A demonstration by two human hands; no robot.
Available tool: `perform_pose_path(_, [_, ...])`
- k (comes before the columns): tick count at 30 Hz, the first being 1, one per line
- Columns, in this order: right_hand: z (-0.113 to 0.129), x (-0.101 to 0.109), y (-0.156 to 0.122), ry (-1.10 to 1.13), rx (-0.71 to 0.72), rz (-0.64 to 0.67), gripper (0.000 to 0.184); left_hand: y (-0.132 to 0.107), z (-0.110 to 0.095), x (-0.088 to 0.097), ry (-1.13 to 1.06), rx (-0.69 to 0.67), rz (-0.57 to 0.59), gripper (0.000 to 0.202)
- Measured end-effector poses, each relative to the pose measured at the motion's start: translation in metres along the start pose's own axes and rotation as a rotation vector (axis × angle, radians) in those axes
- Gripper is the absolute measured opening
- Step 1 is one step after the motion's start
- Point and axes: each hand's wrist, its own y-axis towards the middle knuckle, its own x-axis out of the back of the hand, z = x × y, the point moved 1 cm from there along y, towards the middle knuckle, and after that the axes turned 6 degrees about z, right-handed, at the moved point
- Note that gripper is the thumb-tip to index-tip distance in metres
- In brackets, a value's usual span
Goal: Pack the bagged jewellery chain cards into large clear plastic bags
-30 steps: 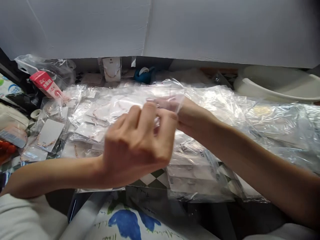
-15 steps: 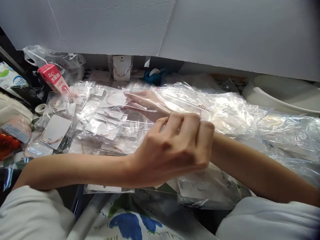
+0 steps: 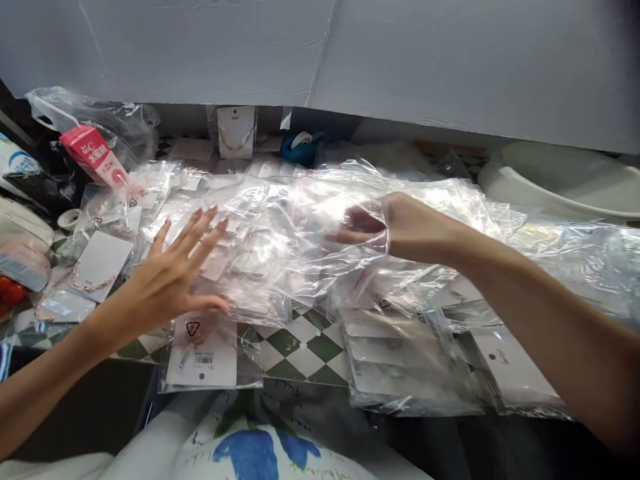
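Note:
My left hand (image 3: 173, 280) is spread flat above several bagged jewellery cards on the left, its fingers apart and nothing in them. Its thumb lies near the edge of a large clear plastic bag (image 3: 300, 233) in the middle. My right hand (image 3: 400, 227) reaches leftward into the mouth of this bag, up to about the knuckles. Through the plastic its fingers and thumb look apart; glare blurs the tips. In front of my left hand lies a bagged card (image 3: 203, 350) with a barcode label. A bundle of bagged cards (image 3: 400, 353) sits below my right hand.
A pink drink carton (image 3: 95, 155) with a straw stands at the back left, near a tape roll (image 3: 69, 219). A card with a bracelet (image 3: 101, 263) lies at left. A white basin (image 3: 565, 180) stands at right. Grey board (image 3: 320, 60) overhangs the checkered table (image 3: 295, 347).
My left hand has let go of the bag's edge and moved left, spreading its fingers. My right hand has drawn back to the right, now only partly inside the bag.

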Motion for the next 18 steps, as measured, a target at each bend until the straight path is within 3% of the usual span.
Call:
perform_pose_path(2, [-0.016,0.011,-0.007,-0.269,-0.037,-0.082,0.072,-0.005,0.014,-0.003,-0.015,-0.022,0.055,0.102])
perform_pose_path(5, [-0.026,0.014,-0.004,-0.592,0.168,-0.364,0.094,-0.009,0.023,-0.007,-0.073,-0.044,0.114,0.088])
perform_pose_path(7, [-0.026,0.007,0.003,-0.663,0.350,-0.402,0.105,-0.009,0.023,-0.008,-0.120,-0.030,0.133,0.078])
perform_pose_path(9, [-0.025,-0.004,0.011,-0.661,0.504,-0.360,0.104,-0.009,0.022,-0.007,-0.152,-0.012,0.148,0.070])
perform_pose_path(11, [-0.025,-0.014,0.019,-0.637,0.614,-0.339,0.084,-0.008,0.020,-0.005,-0.178,0.003,0.165,0.062])
perform_pose_path(15, [-0.022,-0.020,0.031,-0.414,0.748,-0.438,0.019,-0.010,0.019,-0.002,-0.272,0.046,0.186,0.055])
perform_pose_path(18, [-0.005,-0.003,0.036,-0.043,0.805,-0.488,0.009,-0.013,0.024,-0.001,-0.455,0.094,0.118,0.053])
